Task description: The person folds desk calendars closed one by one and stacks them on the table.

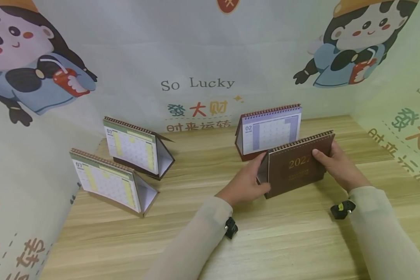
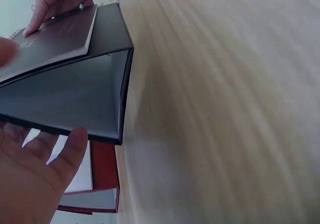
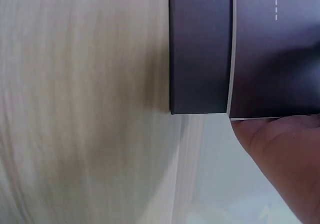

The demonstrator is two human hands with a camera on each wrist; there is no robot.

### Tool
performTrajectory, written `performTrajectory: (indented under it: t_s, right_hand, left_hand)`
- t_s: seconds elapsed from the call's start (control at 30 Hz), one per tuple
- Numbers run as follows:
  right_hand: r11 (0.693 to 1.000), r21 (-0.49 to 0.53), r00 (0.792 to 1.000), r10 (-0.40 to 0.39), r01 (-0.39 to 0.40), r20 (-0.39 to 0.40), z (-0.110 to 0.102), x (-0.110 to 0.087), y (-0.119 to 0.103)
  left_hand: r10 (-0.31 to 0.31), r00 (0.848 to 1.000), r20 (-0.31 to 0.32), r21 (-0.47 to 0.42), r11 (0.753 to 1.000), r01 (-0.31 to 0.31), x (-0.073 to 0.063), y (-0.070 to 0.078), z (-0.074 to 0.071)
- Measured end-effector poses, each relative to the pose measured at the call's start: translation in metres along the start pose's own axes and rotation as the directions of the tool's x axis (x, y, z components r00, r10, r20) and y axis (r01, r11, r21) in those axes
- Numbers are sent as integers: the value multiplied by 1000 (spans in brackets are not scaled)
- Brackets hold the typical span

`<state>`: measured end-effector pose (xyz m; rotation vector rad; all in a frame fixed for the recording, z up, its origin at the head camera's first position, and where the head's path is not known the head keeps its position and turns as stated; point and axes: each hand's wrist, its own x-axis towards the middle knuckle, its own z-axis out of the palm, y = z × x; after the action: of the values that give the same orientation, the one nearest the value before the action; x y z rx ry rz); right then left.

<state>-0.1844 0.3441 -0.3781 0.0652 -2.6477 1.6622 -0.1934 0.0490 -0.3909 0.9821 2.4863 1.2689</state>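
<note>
A brown desk calendar (image 1: 294,175) with a gold year on its cover stands as a tent at the right, spiral binding on top. My left hand (image 1: 248,181) is at its left end, fingers (image 2: 67,156) against the back panel and thumb round toward the front. At the opposite end my right hand (image 1: 343,165) grips the calendar's edge, its thumb lying on the cover and its other fingers hidden behind. Whether the calendar's base touches the table is hard to tell. Close behind it stands a purple-paged desk calendar (image 1: 273,130) with a red base.
Two green-and-yellow desk calendars, a rear one (image 1: 131,146) and a front one (image 1: 105,179), stand at the left of the wood-grain table (image 1: 196,217). A printed cloth backdrop (image 1: 196,50) rises behind the table and along its sides.
</note>
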Motion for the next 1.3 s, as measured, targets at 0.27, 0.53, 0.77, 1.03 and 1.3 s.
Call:
performTrajectory:
  t_s: [0.27, 0.53, 0.77, 1.03, 1.3]
  right_hand:
    - [1000, -8, 1000, 12, -12, 25, 1, 1, 0]
    - [998, -9, 991, 59, -58, 119, -1, -1, 6]
    - [998, 31, 990, 42, -46, 138, -3, -2, 12]
    - [1000, -5, 994, 18, -18, 103, -3, -3, 14]
    - [1000, -17, 997, -19, 21, 68, -3, -1, 13]
  left_hand:
    - [-65, 995, -77, 16, 998, 67, -1, -1, 6]
    - [-98, 992, -76, 26, 995, 100, 2, -4, 9]
    - [-100, 990, -99, -5, 995, 100, 3, -2, 12]
    - [-122, 986, -111, -12, 993, 121, 3, 0, 14]
    - [-121, 983, -140, -50, 992, 115, 3, 4, 12]
